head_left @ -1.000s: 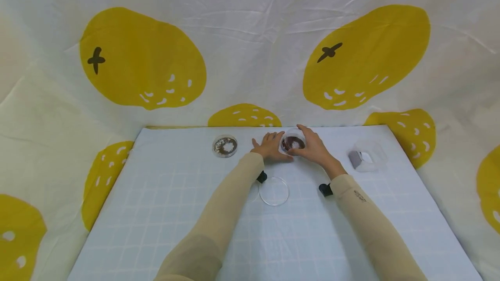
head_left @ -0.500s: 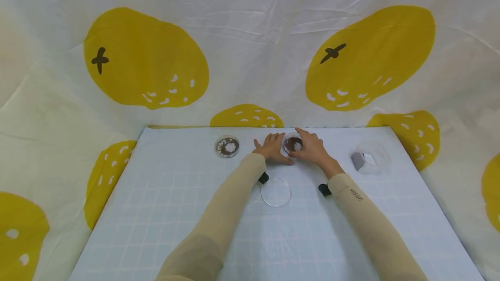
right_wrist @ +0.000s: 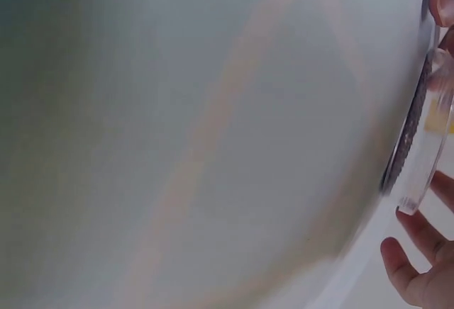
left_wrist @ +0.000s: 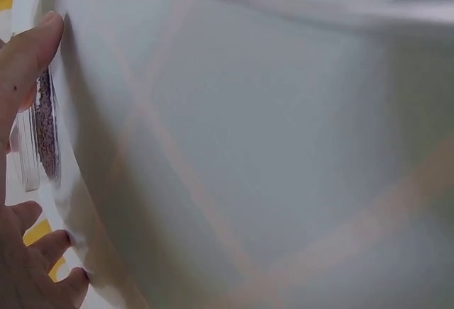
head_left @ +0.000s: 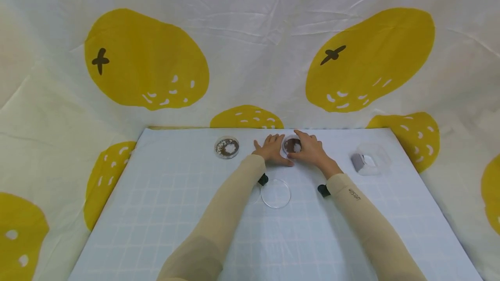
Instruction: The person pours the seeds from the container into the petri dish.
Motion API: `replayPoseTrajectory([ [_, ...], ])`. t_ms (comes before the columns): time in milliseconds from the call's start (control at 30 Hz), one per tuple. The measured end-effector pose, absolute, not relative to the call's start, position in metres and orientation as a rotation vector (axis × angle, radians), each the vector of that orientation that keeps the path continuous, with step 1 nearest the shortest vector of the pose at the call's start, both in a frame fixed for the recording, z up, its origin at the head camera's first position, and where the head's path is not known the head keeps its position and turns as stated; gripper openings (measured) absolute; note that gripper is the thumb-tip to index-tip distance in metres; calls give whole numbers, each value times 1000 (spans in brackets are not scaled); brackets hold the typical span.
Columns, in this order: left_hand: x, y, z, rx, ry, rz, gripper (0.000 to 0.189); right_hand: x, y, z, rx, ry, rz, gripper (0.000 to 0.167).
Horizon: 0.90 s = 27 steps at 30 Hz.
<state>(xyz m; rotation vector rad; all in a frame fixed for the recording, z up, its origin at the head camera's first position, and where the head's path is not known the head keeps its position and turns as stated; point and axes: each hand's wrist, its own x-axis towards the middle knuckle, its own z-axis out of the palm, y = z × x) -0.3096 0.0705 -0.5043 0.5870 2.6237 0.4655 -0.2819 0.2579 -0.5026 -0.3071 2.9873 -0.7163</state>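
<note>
A petri dish (head_left: 290,145) of dark brown grains with a white patch sits at the table's far side, between the hands. My right hand (head_left: 311,149) pinches its clear lid (right_wrist: 430,160) from the right, thumb in front and fingers behind. In the right wrist view the lid overlaps the dish, with a gap between their rims. My left hand (head_left: 272,149) lies spread at the dish's left side, index fingertip right at its edge and thumb (left_wrist: 35,50) extended along the near side. A second dish (head_left: 226,147) of brown grains and white bits stands left of it.
Two clear round dishes or lids lie nearer the body; the right one (head_left: 275,194) shows whole, the other is partly behind the left sleeve (head_left: 218,216). A clear plastic container (head_left: 376,159) with a grey-and-white item stands at the right. A patterned curtain (head_left: 250,55) hangs behind the table.
The right hand has lowered the clear lid from above the far side of the dish down over it. The left hand has stayed nearly still beside the dish.
</note>
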Motion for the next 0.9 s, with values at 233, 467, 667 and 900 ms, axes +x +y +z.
replayPoseTrajectory([
  [233,-303,66,-497,635,2624,407,109,-278,256,-504,-284,2973,-734,97],
  [467,-302,59,-491,680,2638,344,101,-271,255,-499,-278,2990,-761,91],
  [667,-303,48,-486,718,2664,392,99,-258,257,-487,-290,3056,-863,80],
  [900,-296,20,-482,780,2651,476,92,-236,265,-476,-259,3065,-1035,74],
])
